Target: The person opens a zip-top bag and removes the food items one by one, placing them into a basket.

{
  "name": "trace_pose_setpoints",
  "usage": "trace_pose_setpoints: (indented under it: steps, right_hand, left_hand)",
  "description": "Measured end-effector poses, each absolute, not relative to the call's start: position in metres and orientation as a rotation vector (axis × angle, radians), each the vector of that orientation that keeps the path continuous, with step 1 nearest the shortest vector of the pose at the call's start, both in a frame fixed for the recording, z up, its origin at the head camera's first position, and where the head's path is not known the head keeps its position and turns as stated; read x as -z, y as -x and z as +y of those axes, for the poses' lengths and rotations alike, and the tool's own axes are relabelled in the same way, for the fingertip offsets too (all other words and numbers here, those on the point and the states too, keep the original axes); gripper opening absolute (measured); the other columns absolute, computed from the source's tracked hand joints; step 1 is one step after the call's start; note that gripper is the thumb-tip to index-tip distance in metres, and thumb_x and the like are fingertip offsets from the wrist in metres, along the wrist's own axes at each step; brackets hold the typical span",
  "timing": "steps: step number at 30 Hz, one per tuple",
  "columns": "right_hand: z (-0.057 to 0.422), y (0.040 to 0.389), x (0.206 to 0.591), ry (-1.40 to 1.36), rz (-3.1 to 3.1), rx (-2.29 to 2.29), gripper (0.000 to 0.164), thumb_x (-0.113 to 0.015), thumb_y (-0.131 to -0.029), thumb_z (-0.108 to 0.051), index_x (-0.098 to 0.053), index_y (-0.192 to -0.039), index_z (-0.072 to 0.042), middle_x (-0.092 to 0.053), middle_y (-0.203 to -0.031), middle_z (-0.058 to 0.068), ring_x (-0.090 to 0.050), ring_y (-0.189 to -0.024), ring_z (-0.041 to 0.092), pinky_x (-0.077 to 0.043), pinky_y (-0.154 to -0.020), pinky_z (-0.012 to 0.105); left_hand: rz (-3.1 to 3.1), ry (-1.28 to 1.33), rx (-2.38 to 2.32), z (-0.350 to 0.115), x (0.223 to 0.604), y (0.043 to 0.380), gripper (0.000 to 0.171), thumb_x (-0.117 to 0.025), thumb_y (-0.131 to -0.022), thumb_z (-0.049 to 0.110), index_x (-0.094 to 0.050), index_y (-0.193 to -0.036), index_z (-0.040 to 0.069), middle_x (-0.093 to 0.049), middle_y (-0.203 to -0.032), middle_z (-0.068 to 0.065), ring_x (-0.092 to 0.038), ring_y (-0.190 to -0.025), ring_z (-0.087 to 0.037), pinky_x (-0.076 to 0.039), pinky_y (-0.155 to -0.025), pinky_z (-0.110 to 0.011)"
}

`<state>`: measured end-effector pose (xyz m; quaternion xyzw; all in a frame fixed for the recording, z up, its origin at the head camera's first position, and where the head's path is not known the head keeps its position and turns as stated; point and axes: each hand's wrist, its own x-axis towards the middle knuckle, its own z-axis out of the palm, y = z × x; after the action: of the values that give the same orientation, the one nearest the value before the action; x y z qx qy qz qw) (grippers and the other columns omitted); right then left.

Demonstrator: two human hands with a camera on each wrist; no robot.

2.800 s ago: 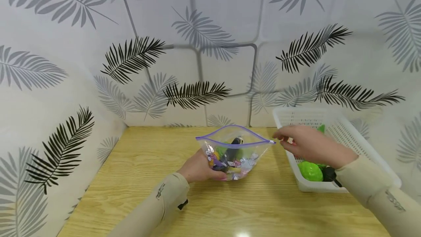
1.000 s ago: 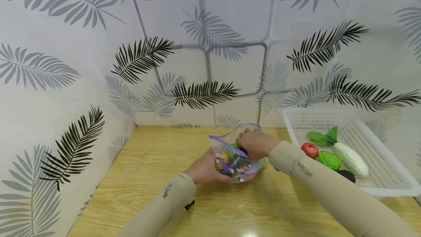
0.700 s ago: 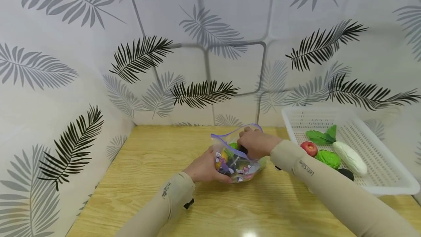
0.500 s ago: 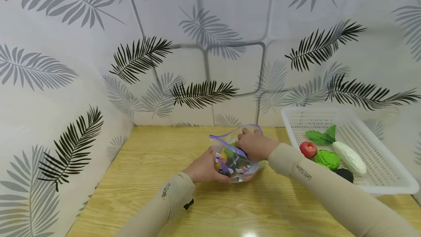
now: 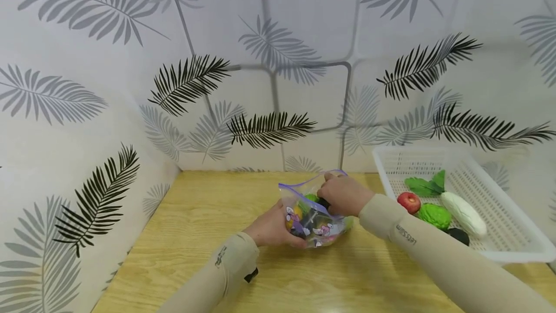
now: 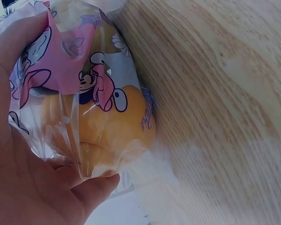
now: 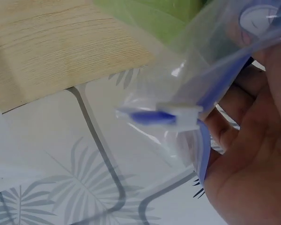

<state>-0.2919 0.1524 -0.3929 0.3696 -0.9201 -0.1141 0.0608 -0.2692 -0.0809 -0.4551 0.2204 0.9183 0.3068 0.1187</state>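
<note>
Left hand [image 5: 273, 227] grips the clear, purple-rimmed plastic bag [image 5: 325, 230] at nine o'clock; right hand [image 5: 346, 194], hold unclear, could snag, tipping it.

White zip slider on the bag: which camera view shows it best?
The right wrist view: the white zip slider appears close up, though slightly blurred, near the right hand. The head and left wrist views do not visibly show it.

Soft shadows are cast on the brightly lit table [image 5: 208, 216]; in the right wrist view, the bag [image 7: 192, 70] is blurred and flecked by glare.
</note>
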Motion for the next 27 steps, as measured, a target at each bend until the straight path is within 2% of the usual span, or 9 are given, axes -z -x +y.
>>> trace_pose_setpoints:
  steps: [5,9,13,16,20,23,27]
  right_hand:
    - [0.15,0.29,0.399,-1.031,-2.654,0.489,0.017,-0.085,-0.078,-0.027,-0.074,-0.09,-0.023,-0.07,-0.088,-0.002,-0.059,-0.094,0.024,-0.054,-0.08,0.05]
    - [0.147,0.288,0.406,-0.964,-2.545,0.568,0.022,-0.086,-0.076,-0.032,-0.073,-0.087,-0.019,-0.071,-0.088,0.001,-0.061,-0.099,0.028,-0.056,-0.079,0.051]
    - [0.145,0.286,0.41,-0.974,-2.507,0.56,0.018,-0.084,-0.078,-0.023,-0.069,-0.079,-0.013,-0.067,-0.083,0.004,-0.056,-0.087,0.025,-0.055,-0.069,0.042]
    - [0.145,0.288,0.41,-1.033,-2.568,0.487,0.014,-0.08,-0.079,-0.013,-0.067,-0.075,-0.011,-0.062,-0.081,0.005,-0.048,-0.082,0.023,-0.051,-0.064,0.035]
    - [0.149,0.291,0.407,-1.098,-2.668,0.431,0.014,-0.08,-0.078,-0.011,-0.066,-0.079,-0.009,-0.061,-0.083,0.007,-0.046,-0.083,0.024,-0.047,-0.067,0.033]
    - [0.153,0.293,0.403,-1.126,-2.712,0.358,0.015,-0.079,-0.08,-0.008,-0.066,-0.088,-0.008,-0.065,-0.086,0.008,-0.053,-0.083,0.025,-0.051,-0.07,0.037]
    - [0.156,0.295,0.393,-1.186,-2.76,0.142,0.02,-0.078,-0.079,0.001,-0.064,-0.09,-0.009,-0.069,-0.085,0.005,-0.064,-0.083,0.025,-0.055,-0.077,0.04]
  left_hand:
    - [2.687,-0.648,-0.892,-0.081,0.454,0.268,0.092,-0.092,-0.064,0.053,-0.044,-0.135,0.019,-0.052,-0.12,0.002,-0.057,-0.099,-0.011,-0.05,-0.091,-0.034]
    - [2.684,-0.674,-0.894,-0.081,0.454,0.268,0.087,-0.092,-0.064,0.053,-0.048,-0.131,0.02,-0.052,-0.12,0.002,-0.057,-0.099,-0.011,-0.05,-0.091,-0.033]
    - [2.688,-0.701,-0.876,-0.081,0.454,0.268,0.079,-0.092,-0.064,0.053,-0.052,-0.123,0.019,-0.052,-0.117,0.001,-0.056,-0.098,-0.011,-0.05,-0.09,-0.032]
    - [2.686,-0.713,-0.871,-0.081,0.454,0.267,0.076,-0.092,-0.064,0.052,-0.052,-0.12,0.019,-0.051,-0.117,0.002,-0.056,-0.097,-0.011,-0.05,-0.089,-0.032]
    - [2.676,-0.725,-0.877,-0.079,0.453,0.266,0.079,-0.092,-0.065,0.052,-0.052,-0.125,0.019,-0.05,-0.121,0.002,-0.056,-0.099,-0.011,-0.05,-0.09,-0.031]
    - [2.681,-0.736,-0.858,-0.079,0.454,0.267,0.087,-0.091,-0.065,0.052,-0.052,-0.135,0.018,-0.048,-0.131,0.002,-0.056,-0.103,-0.011,-0.05,-0.093,-0.031]
    - [2.692,-0.728,-0.843,-0.08,0.456,0.268,0.094,-0.092,-0.065,0.053,-0.05,-0.141,0.017,-0.044,-0.138,0.001,-0.055,-0.108,-0.012,-0.049,-0.097,-0.033]
